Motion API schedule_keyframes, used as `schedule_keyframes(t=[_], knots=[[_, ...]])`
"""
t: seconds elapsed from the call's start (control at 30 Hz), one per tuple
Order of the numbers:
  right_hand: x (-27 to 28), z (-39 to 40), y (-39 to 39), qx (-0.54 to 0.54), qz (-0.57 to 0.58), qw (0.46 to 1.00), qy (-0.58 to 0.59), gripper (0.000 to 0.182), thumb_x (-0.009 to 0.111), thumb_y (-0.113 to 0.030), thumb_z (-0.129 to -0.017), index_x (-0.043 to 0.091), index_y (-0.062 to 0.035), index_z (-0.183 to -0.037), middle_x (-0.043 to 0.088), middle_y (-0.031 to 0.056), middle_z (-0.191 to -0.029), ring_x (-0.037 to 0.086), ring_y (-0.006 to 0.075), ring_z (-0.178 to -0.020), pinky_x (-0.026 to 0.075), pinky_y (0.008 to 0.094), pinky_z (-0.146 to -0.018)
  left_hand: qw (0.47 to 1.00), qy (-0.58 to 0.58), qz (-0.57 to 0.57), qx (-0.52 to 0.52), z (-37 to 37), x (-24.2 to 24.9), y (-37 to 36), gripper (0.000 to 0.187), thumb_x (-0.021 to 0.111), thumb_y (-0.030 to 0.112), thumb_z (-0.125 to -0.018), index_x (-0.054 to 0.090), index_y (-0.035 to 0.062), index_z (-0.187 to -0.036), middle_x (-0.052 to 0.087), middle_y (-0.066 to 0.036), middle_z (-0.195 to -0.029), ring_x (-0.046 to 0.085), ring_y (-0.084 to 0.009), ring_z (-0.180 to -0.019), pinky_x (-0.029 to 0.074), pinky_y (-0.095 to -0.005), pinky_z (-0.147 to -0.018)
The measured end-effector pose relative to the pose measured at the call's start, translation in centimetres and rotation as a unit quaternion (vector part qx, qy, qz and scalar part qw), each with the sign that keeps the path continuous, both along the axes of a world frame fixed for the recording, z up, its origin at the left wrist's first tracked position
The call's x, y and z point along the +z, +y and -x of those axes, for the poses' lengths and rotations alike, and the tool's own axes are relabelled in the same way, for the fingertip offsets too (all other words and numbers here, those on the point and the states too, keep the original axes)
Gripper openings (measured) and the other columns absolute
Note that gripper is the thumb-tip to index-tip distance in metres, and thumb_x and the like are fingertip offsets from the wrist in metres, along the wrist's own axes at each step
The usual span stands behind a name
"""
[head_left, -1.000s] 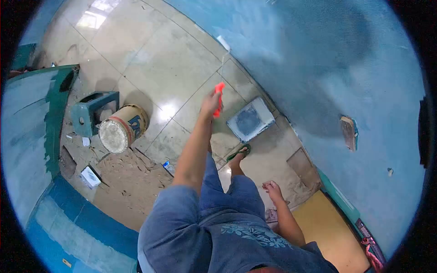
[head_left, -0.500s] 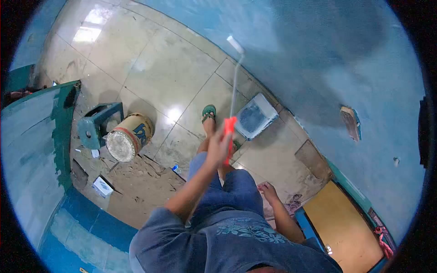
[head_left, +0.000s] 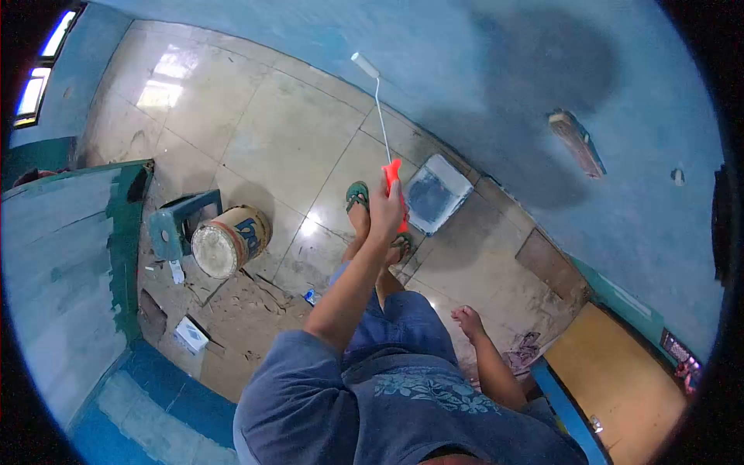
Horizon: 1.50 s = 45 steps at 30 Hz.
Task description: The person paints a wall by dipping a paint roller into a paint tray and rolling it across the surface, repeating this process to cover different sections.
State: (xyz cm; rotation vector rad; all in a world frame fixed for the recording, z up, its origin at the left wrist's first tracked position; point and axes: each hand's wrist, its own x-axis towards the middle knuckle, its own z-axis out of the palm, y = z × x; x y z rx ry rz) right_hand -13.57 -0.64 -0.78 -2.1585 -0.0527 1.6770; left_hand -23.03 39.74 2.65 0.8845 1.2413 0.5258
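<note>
Raised since a second ago, the left hand now stands higher against the blue wall, clenched round the orange handle of the roller, whose sleeve sits at the wall's foot, apparently touching it. Paint tray lies on the floor just right of the handle. Right hand hangs loose by the hip, holding nothing.

The paint roller has a bright orange-red grip, a thin bent metal rod and a small white sleeve. It points up and away, sleeve right against the blue wall.
</note>
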Motion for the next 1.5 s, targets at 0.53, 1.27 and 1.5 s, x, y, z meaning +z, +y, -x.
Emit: schedule_keyframes(t=[0.53, 1.27, 1.5], knots=[[-1.7, 0.0, -5.2, -0.107, -0.021, 0.994, -0.026, 0.019, 0.052, -0.017, -0.087, 0.061, -0.0002, -0.09, 0.063, 0.0085, -0.083, 0.06, 0.0158, -0.077, 0.049, 0.0285, -0.075, 0.997, -0.029, 0.008, -0.065, 1.9, 10.6, -15.4, 0.045, 0.046, 0.015, -0.095, 0.035, 0.0097, -0.139, 0.05, -0.001, -0.071, 0.048, -0.0095, -0.05, 0.041, -0.0232, -0.044], [-2.2, -1.3, -6.4, -0.036, -0.07, 0.997, 0.005, 0.016, 0.048, -0.02, -0.088, 0.059, -0.0094, -0.092, 0.062, 0.0025, -0.084, 0.056, 0.0109, -0.075, 0.043, 0.0248, -0.064, 0.96, 0.051, -0.221, -0.163, 5.2, 7.7, -19.8, 0.052, 0.049, 0.011, -0.091, 0.031, 0.008, -0.14, 0.045, -0.016, -0.124, 0.06, -0.0206, -0.07, 0.048, -0.0271, -0.063], [-1.5, -0.6, -6.4, -0.069, 0.029, 0.997, -0.001, 0.017, 0.05, -0.022, -0.087, 0.06, -0.0091, -0.092, 0.062, 0.0022, -0.085, 0.057, 0.0111, -0.076, 0.044, 0.0262, -0.064, 0.948, 0.126, -0.286, -0.055, 3.9, -6.2, -8.3, 0.052, 0.05, 0.01, -0.091, 0.034, 0.0094, -0.14, 0.054, -0.009, -0.066, 0.054, -0.0131, -0.058, 0.042, -0.0273, -0.053]])
